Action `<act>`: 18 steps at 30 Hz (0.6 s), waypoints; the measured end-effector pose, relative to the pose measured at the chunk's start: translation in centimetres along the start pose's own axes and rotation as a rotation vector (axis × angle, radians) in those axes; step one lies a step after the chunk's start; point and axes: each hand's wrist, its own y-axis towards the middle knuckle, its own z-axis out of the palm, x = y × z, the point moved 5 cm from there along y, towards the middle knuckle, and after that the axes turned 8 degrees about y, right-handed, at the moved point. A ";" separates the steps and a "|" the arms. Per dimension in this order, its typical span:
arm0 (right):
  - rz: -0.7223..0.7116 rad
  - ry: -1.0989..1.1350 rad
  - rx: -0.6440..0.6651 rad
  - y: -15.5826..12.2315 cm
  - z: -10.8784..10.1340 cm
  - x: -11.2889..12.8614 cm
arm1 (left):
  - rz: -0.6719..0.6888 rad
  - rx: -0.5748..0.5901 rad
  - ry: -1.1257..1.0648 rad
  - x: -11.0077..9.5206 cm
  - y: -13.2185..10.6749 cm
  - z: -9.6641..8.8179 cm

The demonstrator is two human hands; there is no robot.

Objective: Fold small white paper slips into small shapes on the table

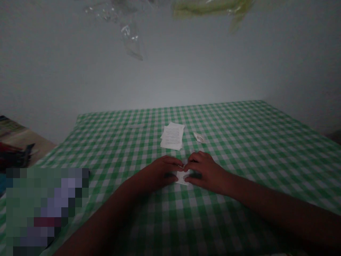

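A small piece of white printed paper (183,176) lies on the checked cloth between my two hands. At its left side, my left hand (165,170) grips the edge, with fingers along the top and thumb near the bottom corner. From the right, my right hand (204,170) holds it the same way, its fingers curled at the upper edge and thumb low. The fingertips almost meet at the top and cover part of the paper. Just beyond my hands sits a loose stack of printed sheets (172,137). A small folded paper piece (199,138) rests to the right of that stack.
A green and white checked tablecloth (253,142) covers the table up to a pale wall (170,78). Clear plastic (131,39) and yellowish plastic (213,9) hang above. A pixelated object (48,209) occupies the left front. A faint clear strip (136,126) lies at the back left.
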 end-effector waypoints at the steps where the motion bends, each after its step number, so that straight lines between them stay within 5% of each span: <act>1: -0.003 0.004 0.002 0.0 0.0 0.0 | -0.001 0.003 0.012 -0.1 -0.1 -0.1; 11: -0.047 -0.009 -0.039 -0.2 0.2 0.9 | -0.058 -0.071 0.074 -1.8 0.0 -0.2; 18: 0.166 -0.038 -0.142 0.9 -0.4 -1.5 | -0.102 -0.105 0.104 -0.8 0.6 0.8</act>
